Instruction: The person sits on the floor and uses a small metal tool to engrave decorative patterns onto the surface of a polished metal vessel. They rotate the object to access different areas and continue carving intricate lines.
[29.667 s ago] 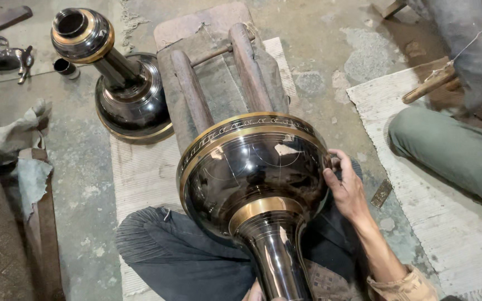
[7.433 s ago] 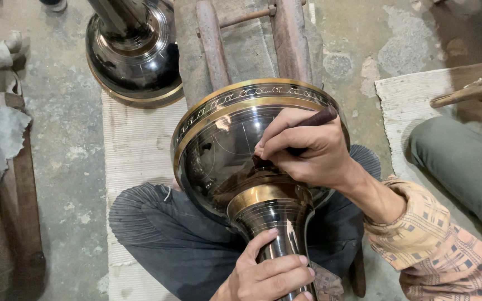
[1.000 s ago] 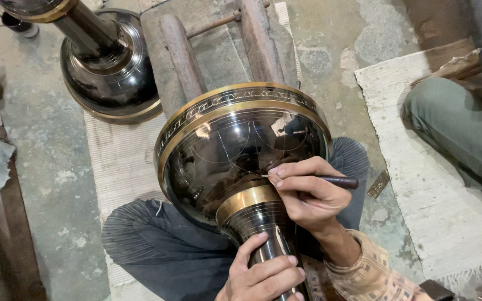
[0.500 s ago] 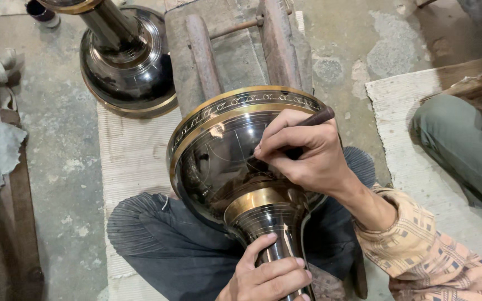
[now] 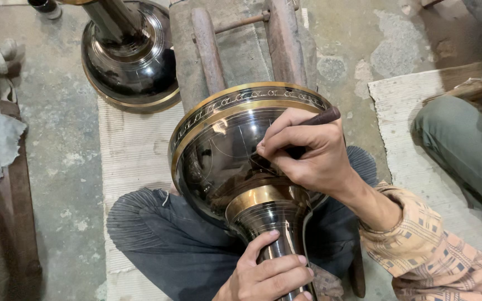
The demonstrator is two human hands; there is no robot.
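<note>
Two hands at work: left hand (image 5: 269, 273) clenches the vase (image 5: 241, 161) neck; right hand (image 5: 308, 150) pinches a stylus (image 5: 322, 116), mid-engraving (steadiness needed next).

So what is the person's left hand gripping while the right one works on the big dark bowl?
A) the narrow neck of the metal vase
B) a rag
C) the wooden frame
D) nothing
A: the left hand is wrapped around the narrow neck of the vase, below the brass band, while the right hand presses a dark tool to the bowl.
</note>
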